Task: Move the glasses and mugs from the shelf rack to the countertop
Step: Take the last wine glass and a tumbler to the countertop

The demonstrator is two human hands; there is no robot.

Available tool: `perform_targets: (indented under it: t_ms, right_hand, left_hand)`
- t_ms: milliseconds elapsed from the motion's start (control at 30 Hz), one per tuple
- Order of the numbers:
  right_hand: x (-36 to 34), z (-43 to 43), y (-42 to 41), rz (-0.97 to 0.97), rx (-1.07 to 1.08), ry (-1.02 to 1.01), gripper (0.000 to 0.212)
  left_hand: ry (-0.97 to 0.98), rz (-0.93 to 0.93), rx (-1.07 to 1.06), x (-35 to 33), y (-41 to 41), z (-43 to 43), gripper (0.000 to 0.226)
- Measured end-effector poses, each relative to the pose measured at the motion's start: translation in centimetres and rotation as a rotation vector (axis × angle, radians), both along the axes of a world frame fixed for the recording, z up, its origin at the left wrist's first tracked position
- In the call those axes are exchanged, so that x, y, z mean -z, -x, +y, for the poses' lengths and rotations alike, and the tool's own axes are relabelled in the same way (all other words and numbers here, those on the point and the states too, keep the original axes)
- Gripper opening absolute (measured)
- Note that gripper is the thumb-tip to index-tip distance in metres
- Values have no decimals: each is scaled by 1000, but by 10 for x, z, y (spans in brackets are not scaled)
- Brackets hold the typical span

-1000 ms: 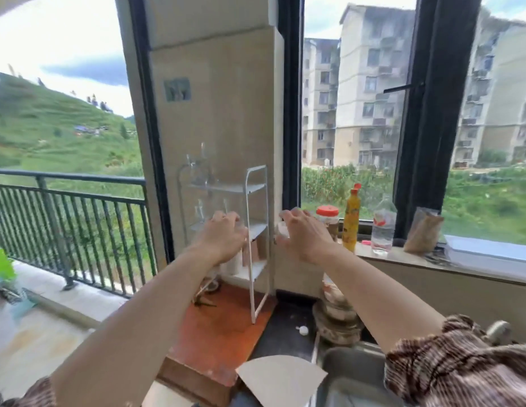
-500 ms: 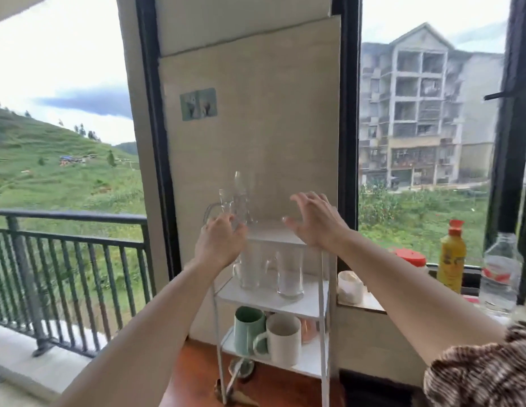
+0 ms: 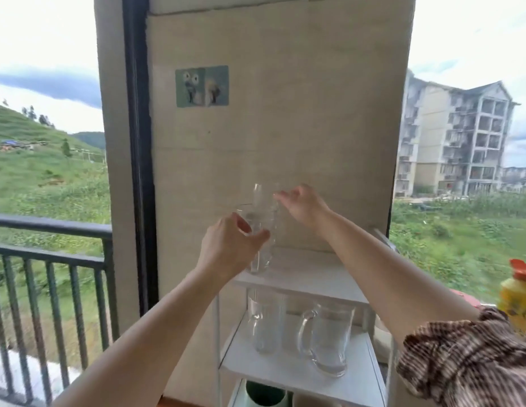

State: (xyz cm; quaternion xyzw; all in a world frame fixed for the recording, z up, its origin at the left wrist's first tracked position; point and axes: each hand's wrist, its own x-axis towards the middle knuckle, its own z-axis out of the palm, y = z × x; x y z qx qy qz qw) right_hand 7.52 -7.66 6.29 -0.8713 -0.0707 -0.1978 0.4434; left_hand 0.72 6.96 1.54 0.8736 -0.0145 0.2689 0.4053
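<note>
Clear glass blurs against the wall: two tall glasses (image 3: 260,230) stand on the rack's top shelf (image 3: 308,277). My left grip (image 3: 229,248) curls around the near one; my right grip (image 3: 300,204), at 1 o'clock, spreads open. A careless pull could knock its neighbour over.

One view only, head-worn and wide-angle, looking forward and slightly down along both outstretched forearms. It faces a beige wall panel (image 3: 285,127) square on, close up, with the white shelf rack (image 3: 303,280) low in the centre; its bottom tier is cut by the lower edge. Windows flank both sides: balcony railing (image 3: 50,254) left, apartment block (image 3: 452,142) right. Edges bend and blur.
</note>
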Motion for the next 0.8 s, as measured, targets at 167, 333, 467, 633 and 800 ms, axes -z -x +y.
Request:
perform_targets:
  t_ms: [167,333,467,633,800]
  right_hand:
    - [-4,16,-20,130,-86,-246,30]
    - [-3,23,-37,220,-160,-328,30]
    - [1,24,-44,191,-138,-389,43]
    - [2,18,-34,118,-83,-449,33]
    - [4,-6,-13,82,-16,-418,35]
  left_hand:
    - [111,76,156,-2,-8,9,28]
    - [275,185,327,-1,-13,17,26]
    - [366,282,367,-1,-16,21,25]
    - [460,318,394,-2,-15,21,30]
    - [566,348,385,-2,-12,18,26]
